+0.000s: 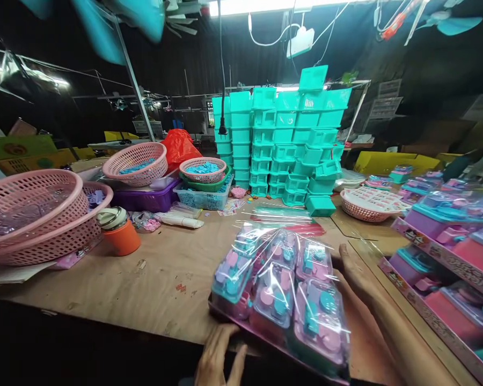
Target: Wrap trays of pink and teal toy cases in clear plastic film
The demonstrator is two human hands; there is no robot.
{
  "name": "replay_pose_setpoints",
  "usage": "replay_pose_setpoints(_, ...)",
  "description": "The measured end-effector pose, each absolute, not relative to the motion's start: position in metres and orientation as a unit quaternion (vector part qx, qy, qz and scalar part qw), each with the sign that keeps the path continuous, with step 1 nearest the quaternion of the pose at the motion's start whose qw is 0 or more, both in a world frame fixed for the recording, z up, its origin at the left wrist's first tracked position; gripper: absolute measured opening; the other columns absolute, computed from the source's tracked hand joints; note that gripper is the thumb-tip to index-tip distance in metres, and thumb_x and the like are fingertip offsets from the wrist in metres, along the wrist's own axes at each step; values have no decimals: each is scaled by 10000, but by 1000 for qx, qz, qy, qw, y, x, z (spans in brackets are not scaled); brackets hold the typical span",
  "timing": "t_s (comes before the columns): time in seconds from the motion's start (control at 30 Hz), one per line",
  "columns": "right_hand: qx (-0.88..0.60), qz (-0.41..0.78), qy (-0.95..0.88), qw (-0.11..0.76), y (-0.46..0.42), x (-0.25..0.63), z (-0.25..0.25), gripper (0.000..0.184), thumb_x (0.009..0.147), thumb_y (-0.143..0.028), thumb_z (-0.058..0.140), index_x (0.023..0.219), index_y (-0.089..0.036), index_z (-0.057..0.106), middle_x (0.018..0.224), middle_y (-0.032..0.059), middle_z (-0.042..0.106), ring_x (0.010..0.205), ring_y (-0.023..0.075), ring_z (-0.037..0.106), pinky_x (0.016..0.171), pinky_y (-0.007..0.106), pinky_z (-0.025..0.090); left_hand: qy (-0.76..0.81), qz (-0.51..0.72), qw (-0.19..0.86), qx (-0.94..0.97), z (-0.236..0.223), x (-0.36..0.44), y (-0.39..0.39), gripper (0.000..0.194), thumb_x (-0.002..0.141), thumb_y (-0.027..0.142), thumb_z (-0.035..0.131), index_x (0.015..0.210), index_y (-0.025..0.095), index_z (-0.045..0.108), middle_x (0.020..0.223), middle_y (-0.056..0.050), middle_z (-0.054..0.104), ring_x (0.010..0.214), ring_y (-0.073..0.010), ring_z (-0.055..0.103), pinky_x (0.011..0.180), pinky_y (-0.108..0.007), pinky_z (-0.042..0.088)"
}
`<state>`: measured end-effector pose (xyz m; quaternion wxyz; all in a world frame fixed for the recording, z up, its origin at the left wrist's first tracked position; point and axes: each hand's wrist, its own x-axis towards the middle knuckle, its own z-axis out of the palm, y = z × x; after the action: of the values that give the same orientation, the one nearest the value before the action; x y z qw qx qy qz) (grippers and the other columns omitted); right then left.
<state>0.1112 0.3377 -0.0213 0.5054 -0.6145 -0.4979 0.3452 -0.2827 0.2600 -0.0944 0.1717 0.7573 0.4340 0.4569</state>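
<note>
A display tray of toy boxes (273,305), wrapped in shiny clear film, sits at a slant on the front of the wooden table. Several small boxes with clear lids fill it, showing pink, purple and turquoise pieces inside. My left hand (217,356) is at the tray's front left edge, fingers against its lower side and thumb apart. Along the right side, my right hand (352,271) bears on the tray, thumb raised and the other fingers mostly hidden behind it. The tray's near right corner reaches past the table edge and is slightly blurred.
Turquoise bins (282,139) are stacked high at the back. Pink baskets (36,214) and an orange jar (123,236) stand left. Similar loaded trays (438,300) are piled on the right, near a basket of printed sheets (370,206). A plug (222,127) hangs overhead.
</note>
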Motion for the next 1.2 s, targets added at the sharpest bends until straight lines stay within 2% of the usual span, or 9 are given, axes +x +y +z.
replay_pose_setpoints(0.13, -635, 374, -458, 497, 273, 102, -30, 791, 765, -913, 501, 824, -202, 843, 957, 177, 804, 988, 371, 762, 1042, 567, 524, 495, 459, 293, 677, -71, -309, 297, 438, 959, 507, 589, 1293, 228, 636, 1248, -151, 760, 1168, -301, 734, 1000, -433, 609)
replay_pose_setpoints(0.33, -632, 484, -386, 466, 171, 10, -45, 715, 894, -775, 523, 1140, -170, 813, 1013, 168, 801, 899, 314, 768, 884, 481, 625, 529, 467, 548, 450, -19, -336, 330, 875, 731, 754, 740, 1386, 207, 547, 1187, -143, 772, 1185, -340, 713, 1003, -442, 582)
replay_pose_setpoints(0.4, -647, 435, -396, 484, 163, -21, -43, 720, 853, -773, 598, 1236, -189, 773, 1219, 166, 757, 1057, 331, 742, 1023, 513, 564, 531, 490, 531, 443, -13, -340, 329, 855, 719, 761, 749, 1363, 226, 572, 1322, -126, 714, 1339, -323, 609, 1119, -419, 498)
replay_pose_setpoints(0.5, -662, 327, -400, 542, 172, -53, -46, 764, 914, -753, 520, 1483, -247, 586, 1539, 106, 552, 1454, 315, 476, 1245, 528, 314, 523, 504, 483, 488, -18, -342, 324, 750, 793, 745, 693, 1350, 257, 576, 1480, -99, 604, 1457, -282, 485, 1242, -411, 346)
replay_pose_setpoints(0.67, -657, 232, -496, 518, 187, -86, -69, 686, 1048, -579, 383, 1644, -250, 299, 1699, 61, 289, 1578, 225, 227, 1283, 494, 245, 565, 520, 270, 580, -36, -339, 289, 519, 898, 697, 593, 1100, 221, 641, 1179, -117, 701, 1147, -276, 672, 1032, -441, 530)
replay_pose_setpoints(0.77, -682, 121, -537, 482, 192, -73, -81, 614, 1075, -526, 331, 1601, -217, 401, 1649, 108, 394, 1555, 252, 300, 1263, 538, 284, 489, 492, 133, 708, -46, -327, 252, 403, 985, 608, 524, 1038, 224, 636, 1132, -104, 661, 1094, -257, 655, 966, -425, 547)
replay_pose_setpoints(0.87, -699, 19, -581, 417, 197, -38, -88, 666, 1063, -592, 289, 1483, -153, 563, 1502, 196, 569, 1463, 328, 463, 1193, 596, 369, 426, 448, 66, 783, -57, -308, 221, 517, 888, 652, 659, 1129, 205, 560, 1252, -152, 575, 1229, -314, 574, 1003, -482, 542)
replay_pose_setpoints(0.97, -683, -40, -644, 343, 199, -6, -90, 768, 996, -728, 350, 1411, -144, 625, 1463, 239, 591, 1394, 384, 534, 1102, 621, 442, 444, 441, 31, 779, -63, -294, 208, 500, 872, 554, 737, 1129, 194, 503, 1267, -174, 529, 1274, -333, 536, 1026, -520, 537)
replay_pose_setpoints(1.2, -654, -52, -704, 272, 207, 49, -95, 495, 1031, -574, 388, 1316, -306, 691, 1403, 105, 673, 1383, 353, 552, 1108, 673, 374, 449, 446, 37, 773, -61, -306, 226, 416, 846, 372, 811, 1119, 222, 536, 1323, -154, 542, 1263, -328, 574, 1045, -531, 540)
